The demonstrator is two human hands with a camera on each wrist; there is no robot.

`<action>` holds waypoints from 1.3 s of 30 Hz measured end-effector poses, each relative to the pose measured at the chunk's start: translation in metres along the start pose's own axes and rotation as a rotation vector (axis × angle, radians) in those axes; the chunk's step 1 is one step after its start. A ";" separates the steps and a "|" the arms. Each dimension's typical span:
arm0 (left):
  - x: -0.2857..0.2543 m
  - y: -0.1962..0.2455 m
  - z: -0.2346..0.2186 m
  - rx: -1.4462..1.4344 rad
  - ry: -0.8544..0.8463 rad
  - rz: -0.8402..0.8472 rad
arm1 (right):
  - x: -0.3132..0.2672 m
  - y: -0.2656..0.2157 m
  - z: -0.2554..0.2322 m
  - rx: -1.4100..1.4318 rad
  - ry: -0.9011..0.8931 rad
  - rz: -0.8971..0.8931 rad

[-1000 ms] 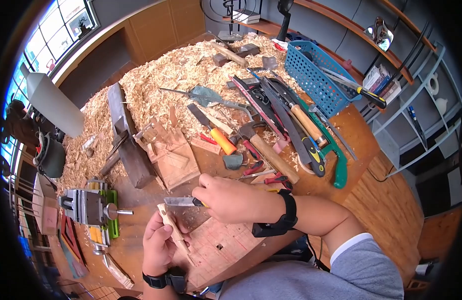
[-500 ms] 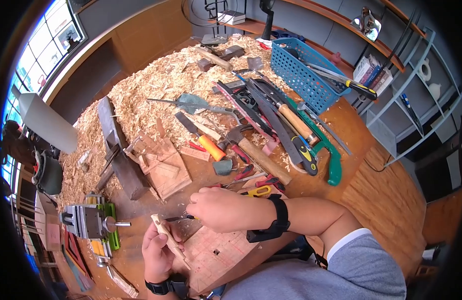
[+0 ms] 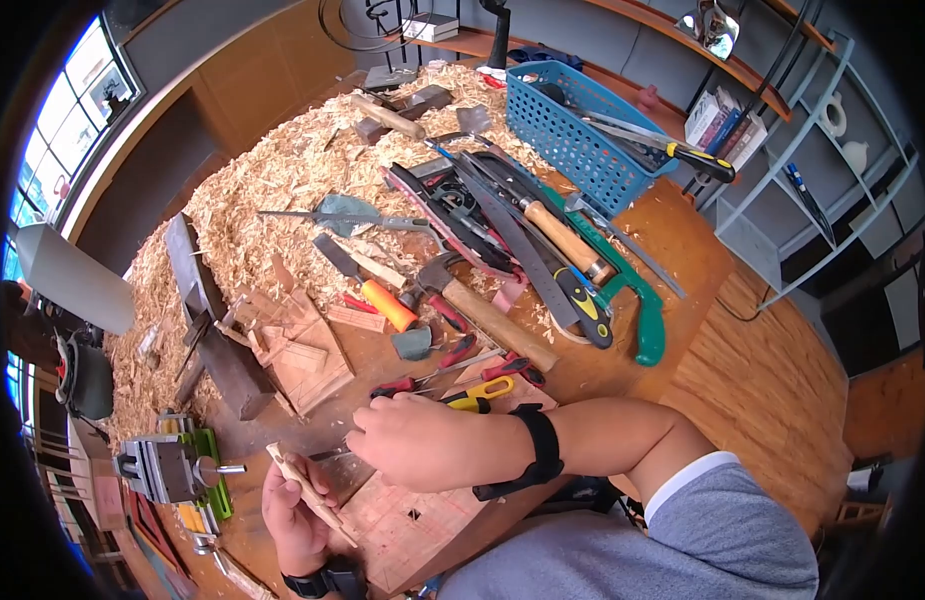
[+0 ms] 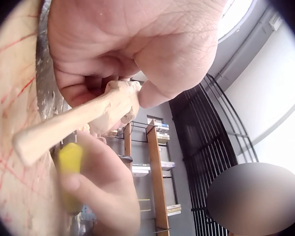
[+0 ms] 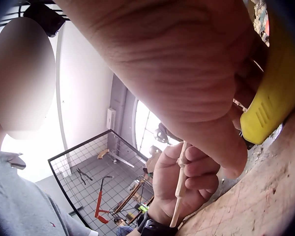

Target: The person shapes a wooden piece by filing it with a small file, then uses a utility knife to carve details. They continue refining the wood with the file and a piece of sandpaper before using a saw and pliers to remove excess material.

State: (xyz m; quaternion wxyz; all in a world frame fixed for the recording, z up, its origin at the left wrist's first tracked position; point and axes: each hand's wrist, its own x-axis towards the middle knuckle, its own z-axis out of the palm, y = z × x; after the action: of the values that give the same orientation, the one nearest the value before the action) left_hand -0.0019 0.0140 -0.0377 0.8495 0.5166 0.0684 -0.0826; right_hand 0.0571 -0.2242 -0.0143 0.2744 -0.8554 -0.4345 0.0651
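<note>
In the head view my left hand (image 3: 290,522) holds a slim carved wooden stick (image 3: 307,492) that slants up from the board. Up close, the left wrist view shows the stick (image 4: 64,129) with a smooth rounded end and a knobbly carved part between thumb and fingers. My right hand (image 3: 422,442) grips a knife whose yellow handle (image 3: 482,394) sticks out behind the fist. Its blade (image 3: 331,453) points toward the stick, partly hidden by the hand. Under both hands lies a wooden board (image 3: 427,515) marked with red lines and a small square hole.
Wood shavings (image 3: 272,160) are heaped across the back of the table. A hammer (image 3: 492,318), an orange-handled chisel (image 3: 382,300), a green-handled saw (image 3: 647,325) and a blue basket (image 3: 582,130) lie beyond my hands. A metal vise (image 3: 172,468) stands at the left.
The knife blade, broadside and at the stick's upper end a second ago, now shows only a narrow part lower beside the stick. Both hands sit lower and further left as the view shifts.
</note>
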 end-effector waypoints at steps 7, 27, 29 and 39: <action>0.001 0.002 0.002 -0.001 -0.002 -0.006 | 0.003 0.000 0.000 0.011 -0.024 0.010; 0.002 0.000 -0.003 -0.042 0.031 0.008 | 0.001 0.004 0.004 0.042 0.010 -0.012; 0.002 -0.001 -0.009 0.002 0.006 0.011 | 0.000 0.002 0.005 0.047 0.043 -0.016; 0.006 0.010 -0.001 -0.057 0.040 0.118 | -0.005 -0.012 -0.020 0.016 0.162 -0.082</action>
State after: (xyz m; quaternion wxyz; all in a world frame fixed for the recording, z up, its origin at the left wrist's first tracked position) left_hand 0.0062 0.0196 -0.0306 0.8658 0.4968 0.0572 -0.0197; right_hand 0.0529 -0.2307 0.0081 0.3180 -0.8370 -0.4452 -0.0121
